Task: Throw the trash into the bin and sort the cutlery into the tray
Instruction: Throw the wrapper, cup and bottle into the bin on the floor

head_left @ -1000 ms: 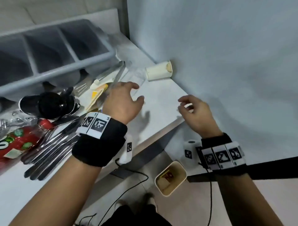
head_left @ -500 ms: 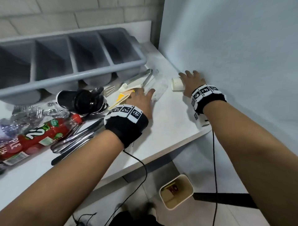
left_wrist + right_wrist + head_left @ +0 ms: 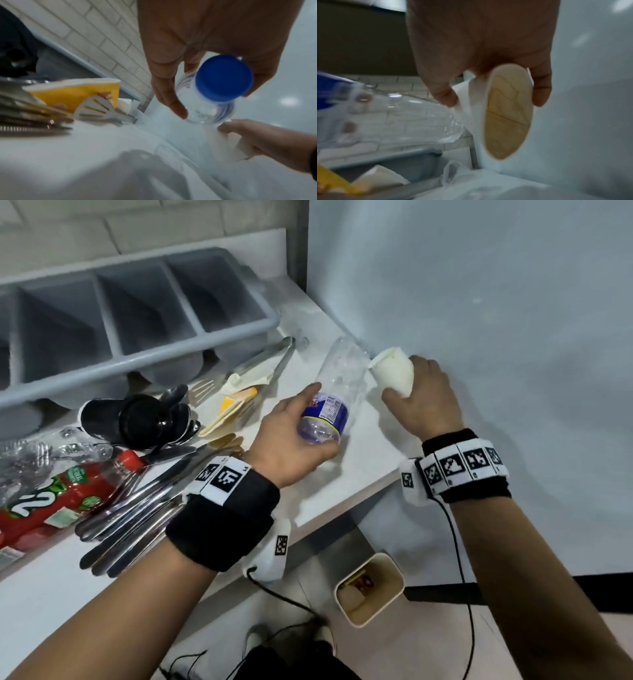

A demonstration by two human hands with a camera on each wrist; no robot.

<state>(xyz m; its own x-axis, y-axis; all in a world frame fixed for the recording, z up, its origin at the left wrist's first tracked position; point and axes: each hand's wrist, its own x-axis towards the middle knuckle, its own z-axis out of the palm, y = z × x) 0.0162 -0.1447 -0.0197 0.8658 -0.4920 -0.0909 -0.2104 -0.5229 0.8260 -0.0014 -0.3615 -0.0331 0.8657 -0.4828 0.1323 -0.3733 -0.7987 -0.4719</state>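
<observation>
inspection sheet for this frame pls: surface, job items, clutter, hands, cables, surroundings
Surface: white table, crowded at its left and middle.
Job's things: grey cutlery tray at the back, visible compartments look empty; cutlery pile unsorted; bin on the floor, some trash inside.
Clutter: red bottle, black cups, yellow wrapper, tongs.
Hands: left hand grips clear bottle; right hand grips squashed paper cup.
Cables: black cable hangs from the right wristband; another on the floor.
Surroundings: pale wall right, brick behind.
</observation>
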